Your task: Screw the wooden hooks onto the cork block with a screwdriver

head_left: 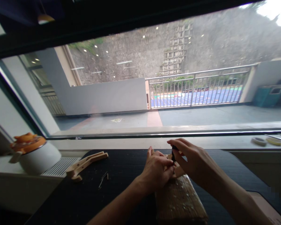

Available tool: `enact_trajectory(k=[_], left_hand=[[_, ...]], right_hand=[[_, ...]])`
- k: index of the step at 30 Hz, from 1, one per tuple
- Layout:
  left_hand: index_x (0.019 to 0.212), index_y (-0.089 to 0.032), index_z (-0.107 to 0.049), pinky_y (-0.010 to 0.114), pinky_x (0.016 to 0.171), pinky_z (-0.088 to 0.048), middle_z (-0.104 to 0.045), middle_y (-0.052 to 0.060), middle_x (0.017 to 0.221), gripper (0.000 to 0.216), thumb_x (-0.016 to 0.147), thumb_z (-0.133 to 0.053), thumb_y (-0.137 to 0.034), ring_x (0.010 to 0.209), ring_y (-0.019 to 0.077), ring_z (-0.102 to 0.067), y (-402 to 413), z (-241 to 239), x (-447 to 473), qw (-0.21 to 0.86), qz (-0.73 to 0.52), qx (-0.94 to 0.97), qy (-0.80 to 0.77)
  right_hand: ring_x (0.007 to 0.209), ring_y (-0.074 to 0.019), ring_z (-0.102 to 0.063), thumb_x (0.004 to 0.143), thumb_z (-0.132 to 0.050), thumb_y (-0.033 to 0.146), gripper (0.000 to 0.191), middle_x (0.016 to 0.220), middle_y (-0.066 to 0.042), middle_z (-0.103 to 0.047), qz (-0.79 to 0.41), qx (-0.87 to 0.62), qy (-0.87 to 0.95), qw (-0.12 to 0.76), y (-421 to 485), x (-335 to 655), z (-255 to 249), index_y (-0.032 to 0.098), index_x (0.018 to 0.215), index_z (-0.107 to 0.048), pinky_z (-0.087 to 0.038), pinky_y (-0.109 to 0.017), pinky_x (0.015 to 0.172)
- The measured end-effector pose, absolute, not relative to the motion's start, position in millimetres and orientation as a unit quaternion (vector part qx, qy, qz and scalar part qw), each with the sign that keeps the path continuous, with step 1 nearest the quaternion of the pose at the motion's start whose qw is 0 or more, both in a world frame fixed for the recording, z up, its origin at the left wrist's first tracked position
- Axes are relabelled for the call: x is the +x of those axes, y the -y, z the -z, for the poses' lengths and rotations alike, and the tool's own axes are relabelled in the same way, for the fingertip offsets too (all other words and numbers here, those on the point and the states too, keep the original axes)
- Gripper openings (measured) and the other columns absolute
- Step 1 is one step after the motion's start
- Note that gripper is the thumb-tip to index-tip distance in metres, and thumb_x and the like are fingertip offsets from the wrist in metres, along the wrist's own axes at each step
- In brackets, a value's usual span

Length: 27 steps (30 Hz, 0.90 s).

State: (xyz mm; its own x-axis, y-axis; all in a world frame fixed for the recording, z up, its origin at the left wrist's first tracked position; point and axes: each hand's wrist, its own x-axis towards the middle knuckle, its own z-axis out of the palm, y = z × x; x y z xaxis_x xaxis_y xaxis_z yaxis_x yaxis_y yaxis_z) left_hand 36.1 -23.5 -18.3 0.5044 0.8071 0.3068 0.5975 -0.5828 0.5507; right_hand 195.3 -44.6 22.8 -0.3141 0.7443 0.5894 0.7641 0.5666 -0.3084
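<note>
My left hand [158, 170] is closed around a pale wooden piece [179, 171] at the far end of a rough wooden block [181, 201]. Most of that piece is hidden by my fingers. Just to the right, my right hand [189, 153] pinches a slim black tool [174, 153] held roughly upright, its lower end against or near the piece; the tip is covered. Further left on the dark table [121, 193] lies a pale wooden frame part [86, 165] with long arms. A few thin metal pins or screws [103, 179] are scattered between it and my left hand.
Beyond the table runs a white window sill [121, 143] below a large window. A white pot with an orange lid [39, 156] stands at the left. Rolls of tape [258, 141] rest on the sill at right. A pinkish flat object [267, 206] is at the right edge.
</note>
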Motion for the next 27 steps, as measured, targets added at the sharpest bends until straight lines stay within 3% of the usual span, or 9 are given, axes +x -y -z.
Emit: enact_trajectory(k=[11, 17, 27], left_hand=[[0.071, -0.023, -0.069, 0.058, 0.109, -0.004, -0.066, -0.001, 0.071, 0.016, 0.083, -0.059, -0.025, 0.097, 0.0194, -0.057, 23.4, 20.4, 36.0, 0.180, -0.278, 0.848, -0.413], [0.081, -0.026, -0.072, 0.059, 0.109, -0.003, -0.067, -0.001, 0.077, 0.012, 0.082, -0.060, -0.025, 0.098, 0.0197, -0.057, 23.7, 19.6, 34.7, 0.191, -0.273, 0.848, -0.412], [0.069, -0.023, -0.067, 0.060, 0.109, -0.005, -0.061, -0.003, 0.067, 0.016, 0.083, -0.059, -0.024, 0.094, 0.0185, -0.056, 21.7, 24.2, 34.7, 0.172, -0.288, 0.853, -0.401]], right_hand=[[0.079, -0.0174, -0.065, 0.091, -0.041, 0.017, 0.032, 0.102, -0.007, -0.067, 0.033, -0.463, 0.816, 0.346, 43.0, 195.4, -23.7, 0.018, 0.117, -0.059, -0.048, -0.028, 0.063], [0.088, -0.0191, -0.067, 0.087, -0.045, 0.016, 0.040, 0.118, -0.007, -0.064, 0.047, -0.470, 0.809, 0.351, 45.1, 197.6, -24.3, 0.020, 0.125, -0.055, -0.051, -0.030, 0.069], [0.080, -0.0166, -0.067, 0.091, -0.041, 0.017, 0.032, 0.108, -0.008, -0.068, 0.015, -0.446, 0.817, 0.365, 42.3, 198.7, -23.9, 0.019, 0.116, -0.060, -0.051, -0.026, 0.065]])
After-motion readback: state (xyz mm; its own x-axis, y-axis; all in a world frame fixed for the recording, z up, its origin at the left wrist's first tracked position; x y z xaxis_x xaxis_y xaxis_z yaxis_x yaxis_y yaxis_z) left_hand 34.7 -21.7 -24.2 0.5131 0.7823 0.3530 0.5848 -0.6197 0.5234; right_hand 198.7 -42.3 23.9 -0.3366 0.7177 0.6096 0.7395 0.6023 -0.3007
